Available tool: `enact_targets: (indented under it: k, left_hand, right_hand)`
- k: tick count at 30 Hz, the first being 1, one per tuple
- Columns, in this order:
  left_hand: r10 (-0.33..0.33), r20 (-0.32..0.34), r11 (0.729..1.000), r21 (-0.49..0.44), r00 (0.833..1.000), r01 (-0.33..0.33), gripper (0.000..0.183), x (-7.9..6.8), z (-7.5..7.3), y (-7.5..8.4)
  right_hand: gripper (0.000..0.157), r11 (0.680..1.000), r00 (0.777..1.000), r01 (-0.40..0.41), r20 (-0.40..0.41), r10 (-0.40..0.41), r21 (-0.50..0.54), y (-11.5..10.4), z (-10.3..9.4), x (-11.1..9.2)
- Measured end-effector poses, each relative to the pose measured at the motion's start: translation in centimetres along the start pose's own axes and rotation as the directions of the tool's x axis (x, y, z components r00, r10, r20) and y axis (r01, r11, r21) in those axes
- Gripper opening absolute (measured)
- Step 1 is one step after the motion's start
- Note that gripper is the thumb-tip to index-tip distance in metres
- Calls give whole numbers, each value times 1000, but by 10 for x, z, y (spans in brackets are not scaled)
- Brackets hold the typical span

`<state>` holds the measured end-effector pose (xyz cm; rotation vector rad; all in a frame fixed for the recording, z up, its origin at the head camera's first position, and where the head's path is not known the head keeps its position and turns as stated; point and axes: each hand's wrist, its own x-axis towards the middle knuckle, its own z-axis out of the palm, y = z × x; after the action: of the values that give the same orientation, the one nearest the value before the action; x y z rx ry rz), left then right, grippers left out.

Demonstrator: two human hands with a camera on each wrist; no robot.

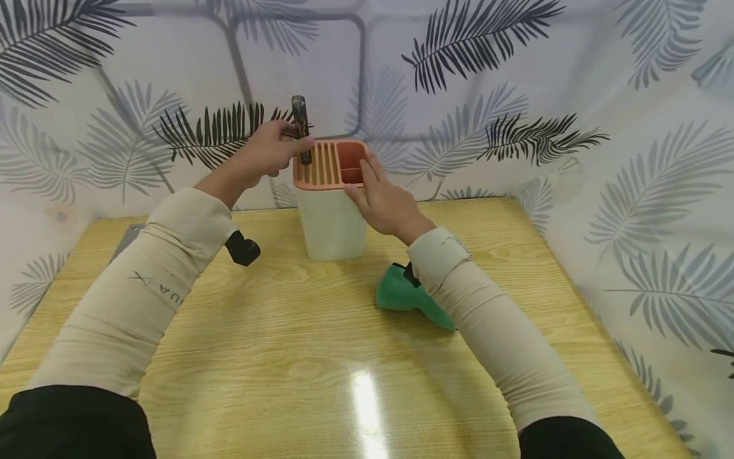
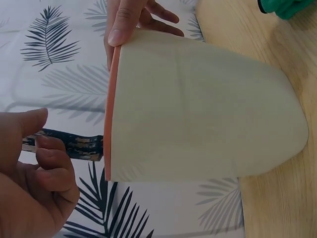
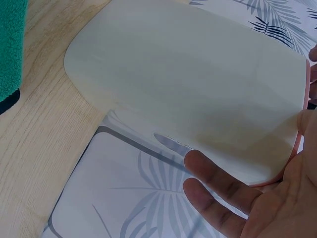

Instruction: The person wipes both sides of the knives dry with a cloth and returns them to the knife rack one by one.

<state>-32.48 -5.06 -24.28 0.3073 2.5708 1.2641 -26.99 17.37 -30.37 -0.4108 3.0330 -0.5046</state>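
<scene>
Knife handle: from where I stand, the dark, mottled knife handle (image 1: 300, 118) rises almost upright, leaning a little, over the leftmost part of the slotted top (image 1: 327, 167); the blade seems to be down inside, though I can't make out how deep, nor whether it is going in or coming out.
Holder: the pale holder (image 1: 332, 223) stands upright on the surface (image 1: 258, 331), near its far edge, with the orange slotted top on the left and a wide compartment (image 1: 351, 156) on the right.
Slot work: I'd move the handle straight along the slot's line, slowly, without twisting; a sideways lean could scrape the blade on the bars or tip the holder.
Steadying: light, even pressure on the rim should be enough, with the fingertips well away from the slots.
Left grip: the left grip (image 1: 269, 150) is closed to a pinch, thumb and curled fingers around the handle, just above the orange top.
Right grip: the right grip (image 1: 390, 201) is spread wide, fingers fairly straight, thumb and fingertips touching the rim at the compartment's near right corner; it steadies rather than clasps.
</scene>
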Motion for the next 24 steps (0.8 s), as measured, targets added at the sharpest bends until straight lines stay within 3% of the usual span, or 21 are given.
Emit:
enact_targets:
  k: [6, 12, 15, 19, 24]
  left_hand:
    - [47, -28, 998, 49, 999, -45, 73, -26, -14, -6]
    - [89, -34, 990, 110, 995, -85, 73, -63, -26, -12]
    - [105, -55, 990, 98, 993, -99, 73, -83, -33, -13]
    - [145, -95, 986, 101, 985, -135, 70, -110, -40, -15]
    - [152, -96, 983, 123, 984, -140, 65, -136, -43, -25]
  right_hand:
    - [74, 1000, 1000, 10, -3, -10, -7, -4, -1, 1]
    - [74, 1000, 1000, 19, 5, -19, -18, -7, -2, 3]
    - [74, 999, 999, 31, -7, -31, -16, -6, -2, 5]
    - [71, 998, 997, 69, -49, -68, 16, 1, 4, 7]
    - [72, 987, 988, 130, -99, -120, 99, 17, 17, 3]
